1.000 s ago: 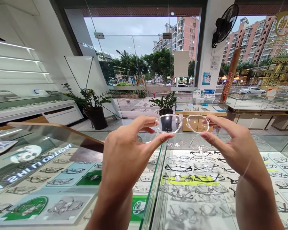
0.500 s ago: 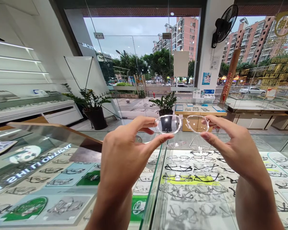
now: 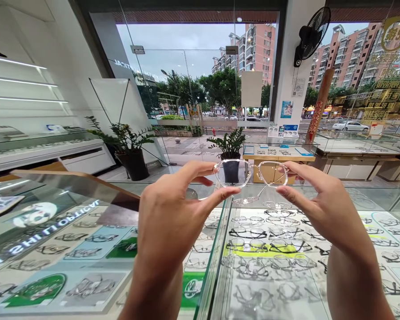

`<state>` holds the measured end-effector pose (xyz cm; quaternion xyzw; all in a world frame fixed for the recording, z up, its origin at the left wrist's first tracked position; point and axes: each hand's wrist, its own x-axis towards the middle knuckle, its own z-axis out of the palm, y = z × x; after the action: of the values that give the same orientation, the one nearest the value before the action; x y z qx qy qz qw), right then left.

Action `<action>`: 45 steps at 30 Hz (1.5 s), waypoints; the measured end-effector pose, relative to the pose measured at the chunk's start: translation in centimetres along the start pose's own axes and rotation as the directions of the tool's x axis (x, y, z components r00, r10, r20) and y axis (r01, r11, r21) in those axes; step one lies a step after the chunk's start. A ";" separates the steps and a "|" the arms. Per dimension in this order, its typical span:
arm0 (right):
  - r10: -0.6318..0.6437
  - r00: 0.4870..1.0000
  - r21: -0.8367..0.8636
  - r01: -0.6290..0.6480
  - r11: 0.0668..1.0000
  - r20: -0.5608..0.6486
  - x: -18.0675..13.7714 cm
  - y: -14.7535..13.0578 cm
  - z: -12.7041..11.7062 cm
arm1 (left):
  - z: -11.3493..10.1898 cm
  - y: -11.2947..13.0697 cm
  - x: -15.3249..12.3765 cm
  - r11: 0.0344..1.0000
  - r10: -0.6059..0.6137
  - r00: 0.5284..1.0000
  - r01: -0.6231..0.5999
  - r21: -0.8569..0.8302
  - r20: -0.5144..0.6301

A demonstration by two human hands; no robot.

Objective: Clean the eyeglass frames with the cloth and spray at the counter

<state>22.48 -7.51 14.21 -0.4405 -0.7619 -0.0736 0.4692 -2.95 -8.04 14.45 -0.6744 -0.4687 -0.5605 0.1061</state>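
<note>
A pair of clear-framed eyeglasses (image 3: 234, 185) is held up level above the glass counter, its lenses side by side. My left hand (image 3: 176, 209) pinches the left rim between thumb and fingers. On the opposite side, my right hand (image 3: 323, 204) grips the right rim near the hinge, thumb below and fingers above. One thin temple slants below the right lens. Underneath, the glass display case (image 3: 216, 266) holds rows of spectacles, among them a black-framed pair (image 3: 248, 233).
To the left, a second display section (image 3: 96, 280) shows more frames on blue and green panels. Potted plants (image 3: 133, 164) stand on the floor ahead, before the glass storefront. A wooden display table (image 3: 278, 153) is beyond my hands, and a black fan (image 3: 315, 33) hangs on the pillar.
The eyeglasses and both hands have shifted very slightly left. The glasses are tilted a little differently, so the bright reflection on the left lens is gone and the temple behind the right lens slants more.
</note>
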 end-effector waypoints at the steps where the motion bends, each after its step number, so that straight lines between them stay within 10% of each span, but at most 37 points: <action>1: -0.002 1.000 0.005 0.002 1.000 -0.004 0.0 -0.1 0.0 | 0.0 -0.1 0.1 1.000 -0.006 1.000 0.006 -0.002 0.003; 14: -0.097 0.980 0.044 0.106 0.993 -0.174 0.3 -1.7 0.5 | 0.2 -2.0 2.1 0.962 -0.102 0.944 0.174 -0.210 0.313; 37: 0.136 0.990 0.134 -0.132 0.982 -0.022 0.4 -0.2 1.1 | 1.6 -0.6 0.2 0.995 0.055 0.992 -0.063 -0.075 -0.113; 45: 0.025 0.967 0.118 0.006 0.993 -0.252 0.5 -0.8 1.9 | 2.9 -2.0 1.3 0.967 0.008 1.000 -0.001 -0.257 0.026</action>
<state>20.53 -6.65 13.80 -0.4026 -0.6968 -0.0817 0.5880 -2.61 -4.34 13.78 -0.6910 -0.3920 -0.6071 0.0130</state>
